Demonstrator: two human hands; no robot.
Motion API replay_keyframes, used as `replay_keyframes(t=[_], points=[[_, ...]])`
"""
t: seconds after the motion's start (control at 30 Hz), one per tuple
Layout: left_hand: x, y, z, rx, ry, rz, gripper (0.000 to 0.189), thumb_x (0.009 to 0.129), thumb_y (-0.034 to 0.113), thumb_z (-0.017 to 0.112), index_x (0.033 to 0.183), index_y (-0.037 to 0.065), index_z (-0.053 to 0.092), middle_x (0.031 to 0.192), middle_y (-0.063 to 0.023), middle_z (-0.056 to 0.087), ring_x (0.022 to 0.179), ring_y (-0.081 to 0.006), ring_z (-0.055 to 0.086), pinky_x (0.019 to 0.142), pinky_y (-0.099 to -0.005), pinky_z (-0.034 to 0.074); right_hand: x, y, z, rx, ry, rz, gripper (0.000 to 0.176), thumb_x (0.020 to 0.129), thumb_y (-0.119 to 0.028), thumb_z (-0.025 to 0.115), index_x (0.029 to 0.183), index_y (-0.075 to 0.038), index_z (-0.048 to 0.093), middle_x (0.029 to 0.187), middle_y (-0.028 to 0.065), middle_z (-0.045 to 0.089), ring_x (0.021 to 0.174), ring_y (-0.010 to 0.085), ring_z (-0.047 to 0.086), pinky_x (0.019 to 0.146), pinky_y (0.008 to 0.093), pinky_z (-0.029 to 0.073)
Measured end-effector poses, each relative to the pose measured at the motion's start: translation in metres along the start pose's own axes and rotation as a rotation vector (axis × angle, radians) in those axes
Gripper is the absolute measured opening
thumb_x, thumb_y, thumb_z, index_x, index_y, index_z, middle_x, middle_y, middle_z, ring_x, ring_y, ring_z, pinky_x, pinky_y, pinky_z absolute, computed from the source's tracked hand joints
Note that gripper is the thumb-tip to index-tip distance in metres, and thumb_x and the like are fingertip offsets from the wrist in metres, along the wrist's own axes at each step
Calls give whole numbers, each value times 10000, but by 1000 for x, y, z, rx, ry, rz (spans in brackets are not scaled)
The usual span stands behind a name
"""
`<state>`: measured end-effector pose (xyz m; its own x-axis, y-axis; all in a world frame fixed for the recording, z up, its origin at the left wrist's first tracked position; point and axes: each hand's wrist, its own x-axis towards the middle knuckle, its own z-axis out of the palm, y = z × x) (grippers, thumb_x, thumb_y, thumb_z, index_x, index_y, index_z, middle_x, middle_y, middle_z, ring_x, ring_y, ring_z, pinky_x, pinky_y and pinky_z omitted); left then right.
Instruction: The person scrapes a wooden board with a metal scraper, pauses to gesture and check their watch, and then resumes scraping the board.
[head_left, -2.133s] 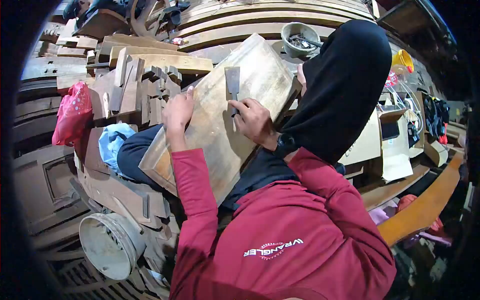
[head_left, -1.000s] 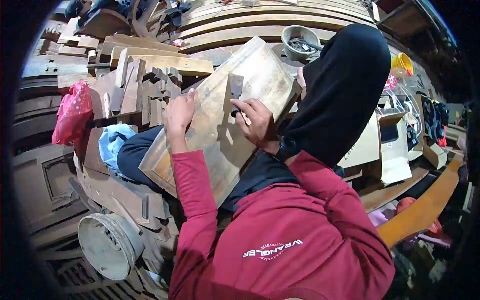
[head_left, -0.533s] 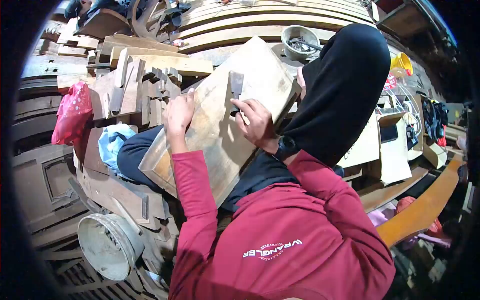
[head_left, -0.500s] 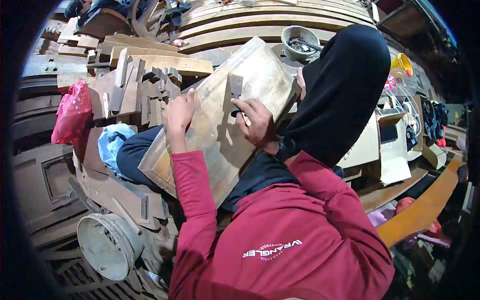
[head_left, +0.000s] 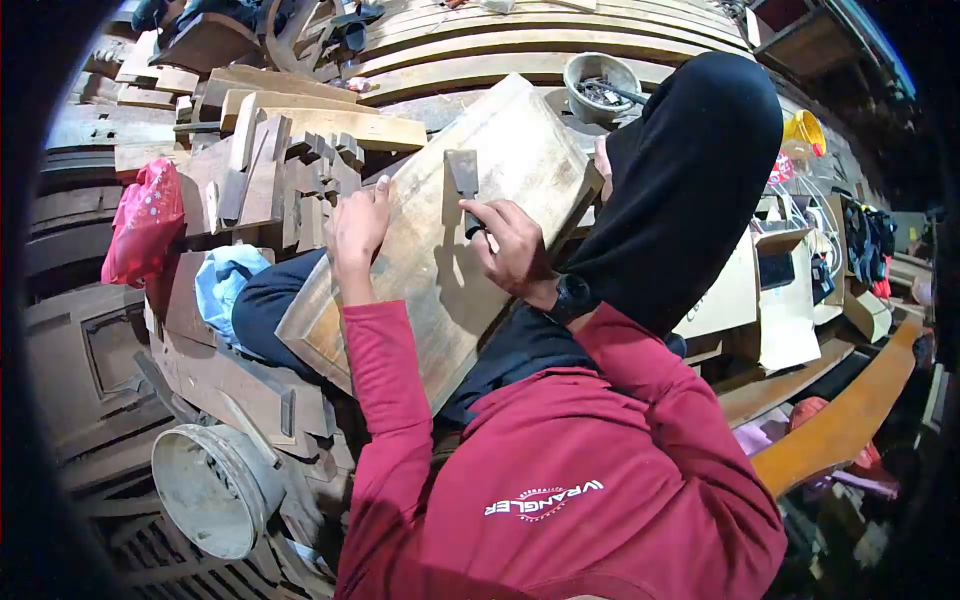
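Observation:
A broad wooden panel (head_left: pixel 520 150) lies tilted across my lap. Wrapped round the dark handle of a scraper (head_left: pixel 462 172), my right hand (head_left: pixel 515 248) holds it above the panel, the flat blade pointing away from me and its shadow falling on the wood. My left hand (head_left: pixel 358 228) rests on the panel's left edge with its fingers bent; whether it grips the edge cannot be made out.
Wood blocks (head_left: pixel 320 160) and a pink bag (head_left: pixel 145 225) are at the left. A white bucket (head_left: pixel 215 490) stands lower left, a small bucket of metal pieces (head_left: pixel 600 88) beyond the panel. An orange curved board (head_left: pixel 845 420) lies right.
The scraper has turned slightly, its blade tip shifting a little to the left and showing more of its flat face. My left hand has hardly moved.

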<state>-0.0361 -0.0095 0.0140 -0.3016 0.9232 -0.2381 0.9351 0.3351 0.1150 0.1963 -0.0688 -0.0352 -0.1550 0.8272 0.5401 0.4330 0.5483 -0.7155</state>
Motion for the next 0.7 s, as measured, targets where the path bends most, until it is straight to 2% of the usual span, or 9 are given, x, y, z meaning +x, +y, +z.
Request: replay_keyframes(t=[0.17,0.3,0.43,0.47,0.7], points=[[2,-1,1,3,-4,22,667,1069,574,355,1105,63,781,1105,-268,725,1097,-454,679,966,-541,518,-9,17,13,-43,14,13,426,783,31,637,1204,-15,684,964,180,663,874,357,661,798,426,549],[2,1,0,17,-23,2,669,1066,579,358,1105,62,780,1105,-260,727,1099,-450,678,968,-532,521,-1,0,1,41,-6,70,416,781,39,630,1190,-15,684,974,186,667,882,370,661,804,423,550],[0,0,0,-7,9,0,681,1065,586,355,1099,56,780,1092,-269,728,1079,-459,683,956,-532,526,-2,10,7,-23,51,-3,412,779,53,611,1178,-14,690,930,176,655,847,360,655,761,420,552],[-1,1,0,-17,13,-7,683,1065,587,354,1096,54,781,1089,-271,727,1077,-460,683,955,-533,526,-4,8,5,13,1,37,380,803,-2,641,1183,-9,662,940,188,627,894,378,629,823,447,535],[0,2,-2,18,-8,15,703,1068,588,340,1081,41,781,1094,-276,725,1094,-463,678,968,-537,521,-7,15,9,12,-8,27,385,806,-8,642,1190,-16,661,944,178,637,889,372,637,804,448,534]])
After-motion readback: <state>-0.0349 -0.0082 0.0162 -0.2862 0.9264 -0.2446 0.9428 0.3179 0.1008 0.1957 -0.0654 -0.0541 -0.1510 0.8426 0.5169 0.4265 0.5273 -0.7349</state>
